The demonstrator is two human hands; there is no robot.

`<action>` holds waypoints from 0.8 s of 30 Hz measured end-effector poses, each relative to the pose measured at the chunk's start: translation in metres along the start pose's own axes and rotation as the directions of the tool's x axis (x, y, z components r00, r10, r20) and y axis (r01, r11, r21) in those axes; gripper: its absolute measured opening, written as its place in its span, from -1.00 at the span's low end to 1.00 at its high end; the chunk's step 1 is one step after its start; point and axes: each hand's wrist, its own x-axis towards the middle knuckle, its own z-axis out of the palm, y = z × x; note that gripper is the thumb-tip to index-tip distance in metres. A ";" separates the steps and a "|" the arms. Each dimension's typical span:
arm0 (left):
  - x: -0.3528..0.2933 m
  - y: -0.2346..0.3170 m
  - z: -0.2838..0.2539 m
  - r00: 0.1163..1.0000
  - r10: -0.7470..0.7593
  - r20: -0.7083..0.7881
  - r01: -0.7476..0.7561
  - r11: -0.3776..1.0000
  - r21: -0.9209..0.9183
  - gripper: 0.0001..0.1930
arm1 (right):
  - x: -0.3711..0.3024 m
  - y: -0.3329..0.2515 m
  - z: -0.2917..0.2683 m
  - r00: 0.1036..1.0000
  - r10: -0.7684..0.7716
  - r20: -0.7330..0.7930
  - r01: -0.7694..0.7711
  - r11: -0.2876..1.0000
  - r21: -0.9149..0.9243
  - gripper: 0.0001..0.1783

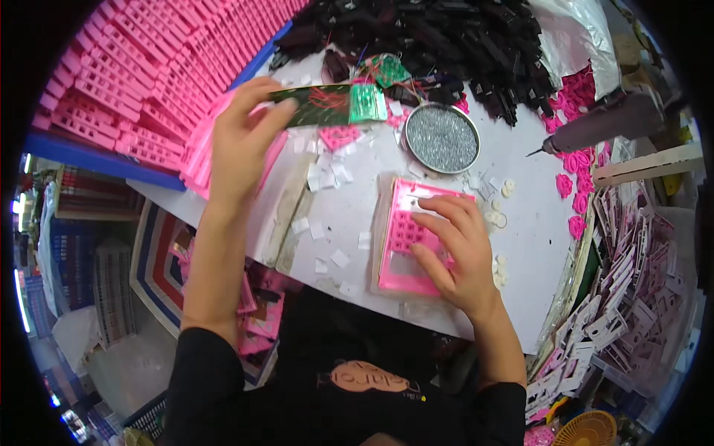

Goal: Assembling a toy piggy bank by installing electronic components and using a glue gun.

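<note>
My left hand (249, 130) pinches the left end of a dark green circuit board (321, 108) with thin red wires lying on it. The board's right end meets a stack of bright green circuit boards (367, 102). Below and to the right, a pink plastic casing (405, 264) with a block of square pink keys (407, 230) lies on a pad at the table's near side. Over its right half is my right hand (462, 256), fingers apart and bent, the fingertips at the casing; nothing shows in its grasp.
A round tin (477, 152) holds many small metal screws. Behind it lies a heap of black parts (431, 37). Pink casings (134, 82) fill a blue-edged tray at left. From the right juts a dark electric screwdriver (613, 125), near pink cord bundles (564, 186) and stacked pale panels (625, 275).
</note>
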 end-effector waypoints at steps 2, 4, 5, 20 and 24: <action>-0.016 0.029 -0.014 0.984 0.108 -0.143 -0.138 0.967 -0.215 -0.84 | 0.005 -0.006 -0.005 0.999 -0.003 -0.051 0.006 0.997 0.071 -0.68; -0.027 0.048 -0.013 0.911 0.366 -0.189 -0.376 0.927 -0.016 -0.82 | 0.010 -0.006 -0.007 0.997 0.027 -0.068 -0.010 0.973 0.232 -0.71; -0.030 0.056 -0.011 0.845 0.499 -0.190 -0.493 0.866 0.084 -0.81 | 0.009 -0.004 -0.003 0.998 0.053 -0.038 -0.033 0.917 0.398 -0.74; -0.168 0.047 0.016 0.827 -0.357 0.434 0.447 0.886 -0.124 -0.72 | 0.007 -0.028 0.019 0.899 0.387 0.207 -0.358 0.376 0.855 -0.66; -0.169 0.032 0.042 0.689 -0.523 0.501 0.711 0.355 -0.607 -0.59 | 0.002 -0.041 0.039 0.915 0.386 0.118 -0.272 0.373 0.887 -0.67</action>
